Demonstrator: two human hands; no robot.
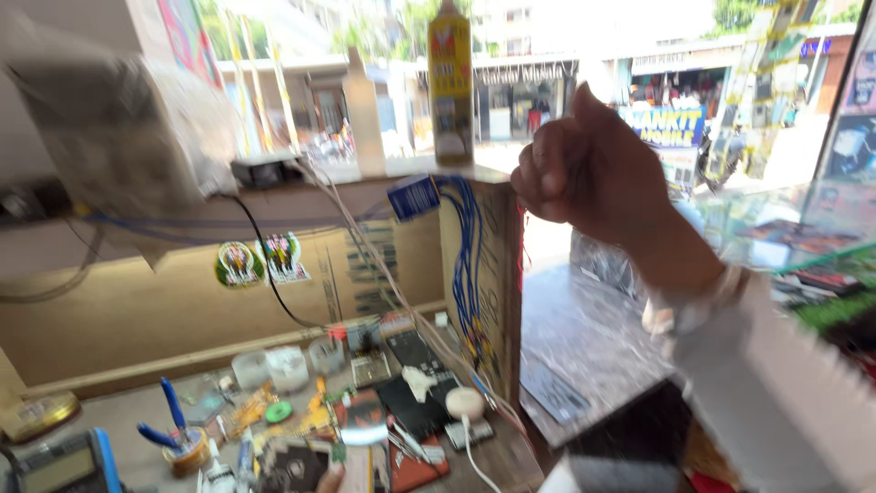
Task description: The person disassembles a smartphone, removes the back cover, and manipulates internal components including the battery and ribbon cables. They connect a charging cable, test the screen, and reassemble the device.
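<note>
The right hand [584, 169] (curled into an empty fist) hung beside one yellow bottle [451, 82]; two stickers [262, 260] sat below-left of it.

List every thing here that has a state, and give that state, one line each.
Right hand: raised, curled into a loose fist, holding nothing visible.
Left hand: only a fingertip shows at the bottom edge; grip cannot be told.
Yellow bottle: upright on the ledge, cap on.
White bottle: upright, closed.
Blue wires: hanging in a bundle down the partition.
Pliers: standing in a tape roll, handles up.
Meter: lying flat on the bench.
</note>
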